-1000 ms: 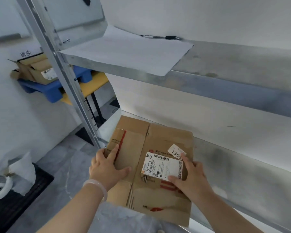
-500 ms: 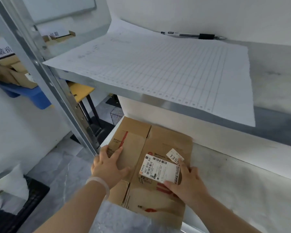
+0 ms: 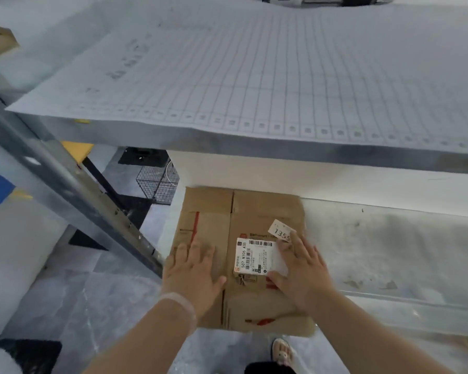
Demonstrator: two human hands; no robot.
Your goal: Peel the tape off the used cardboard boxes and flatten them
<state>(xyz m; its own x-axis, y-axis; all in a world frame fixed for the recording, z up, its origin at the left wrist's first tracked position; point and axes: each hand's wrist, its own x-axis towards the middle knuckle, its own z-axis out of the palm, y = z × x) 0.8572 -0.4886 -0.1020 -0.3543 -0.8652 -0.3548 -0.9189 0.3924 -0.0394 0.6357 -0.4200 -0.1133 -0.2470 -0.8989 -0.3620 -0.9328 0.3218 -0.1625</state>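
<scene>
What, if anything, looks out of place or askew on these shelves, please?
The flattened box juts past the front edge of the lower shelf, under the flat left hand and right hand. A small tag marked 1355 lies tilted by the straight shipping label. Above, the gridded sheet seems to overhang the upper shelf.

The left hand [image 3: 192,271] wears one thing: a pale translucent ring-shaped bangle [image 3: 183,300], smooth and plain, round the wrist just back from the fingers' roots. It is blurred, so its material cannot be told. The right hand [image 3: 303,268] is bare from the fingertips to the wrist. Both forearms are bare from the wrists back to the lower edge of the view. Well behind the right fingers, toward the body, a pale beige soft shoe [image 3: 281,352] covers a foot, with small dark marks on its toe. Behind it shows a strip of black cloth [image 3: 268,369], the garment unclear.
</scene>
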